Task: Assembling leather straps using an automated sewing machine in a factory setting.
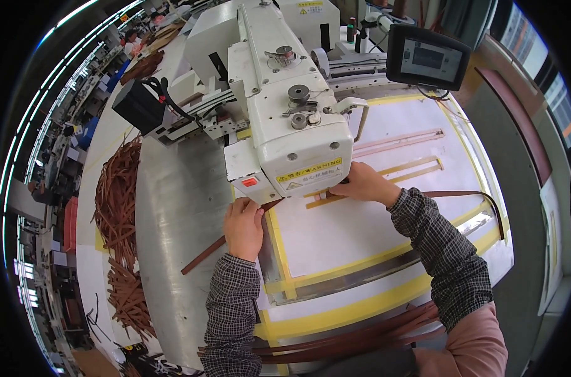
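Observation:
A long brown strap [204, 255], leather-like, runs slantwise beneath the head of a white industrial sewing machine [304, 151]. My left hand [243, 229] pinches it at the left of the machine head, and its loose end sticks out below. Close under the head's right side, my right hand [367, 183] has its fingers closed on the strap; the head partly hides the fingertips. Past my right wrist a strap length [455, 193] comes out and droops over the right edge; the wrist hides the join. The needle area is hidden.
Yellow tape [329, 322] borders the white work sheet [354, 242], which has taped slots. Brown strips [116, 201] are heaped at left, and more straps [348, 342] lie near my body. A screen [429, 58] stands at the back right; a black motor box [138, 108] juts out left.

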The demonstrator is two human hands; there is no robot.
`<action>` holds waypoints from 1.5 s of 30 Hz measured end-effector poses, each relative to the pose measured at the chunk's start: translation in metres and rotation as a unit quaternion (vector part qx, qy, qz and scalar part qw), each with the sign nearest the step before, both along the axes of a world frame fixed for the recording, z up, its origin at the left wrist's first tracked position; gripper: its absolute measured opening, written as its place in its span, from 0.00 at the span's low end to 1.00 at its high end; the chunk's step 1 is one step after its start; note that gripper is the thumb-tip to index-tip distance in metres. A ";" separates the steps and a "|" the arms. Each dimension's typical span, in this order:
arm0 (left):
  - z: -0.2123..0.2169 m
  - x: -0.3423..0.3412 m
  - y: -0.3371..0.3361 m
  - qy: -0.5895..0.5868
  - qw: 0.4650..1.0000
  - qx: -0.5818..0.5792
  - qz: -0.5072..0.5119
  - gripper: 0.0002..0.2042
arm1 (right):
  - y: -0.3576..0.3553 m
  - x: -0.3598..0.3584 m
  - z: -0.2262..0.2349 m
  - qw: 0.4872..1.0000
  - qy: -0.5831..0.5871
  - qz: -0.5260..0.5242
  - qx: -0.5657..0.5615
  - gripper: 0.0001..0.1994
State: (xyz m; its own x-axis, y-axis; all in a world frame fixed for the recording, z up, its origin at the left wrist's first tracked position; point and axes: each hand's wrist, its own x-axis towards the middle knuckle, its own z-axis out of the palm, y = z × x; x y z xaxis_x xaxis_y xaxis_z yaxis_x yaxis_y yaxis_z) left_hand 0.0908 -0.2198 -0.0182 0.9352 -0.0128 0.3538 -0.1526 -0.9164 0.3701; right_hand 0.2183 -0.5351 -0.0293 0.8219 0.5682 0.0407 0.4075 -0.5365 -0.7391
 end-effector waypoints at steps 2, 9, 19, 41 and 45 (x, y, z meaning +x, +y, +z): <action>0.000 -0.002 -0.022 -0.120 0.985 0.124 0.030 0.08 | 0.000 0.005 -0.007 0.999 -0.024 0.000 -0.028 0.19; -0.007 -0.005 -0.077 -0.082 0.988 -0.063 -0.117 0.11 | 0.015 0.000 -0.003 0.999 -0.029 -0.024 -0.011 0.20; -0.016 0.005 -0.094 -0.056 0.989 -0.069 -0.116 0.13 | 0.024 -0.008 0.011 0.998 -0.021 -0.048 -0.040 0.21; -0.014 0.007 -0.103 -0.046 0.991 0.012 -0.123 0.16 | -0.001 -0.006 0.014 0.999 -0.052 0.002 -0.013 0.14; -0.013 0.007 -0.105 -0.048 0.991 0.051 -0.115 0.16 | 0.003 -0.008 0.009 0.996 -0.076 -0.007 -0.048 0.12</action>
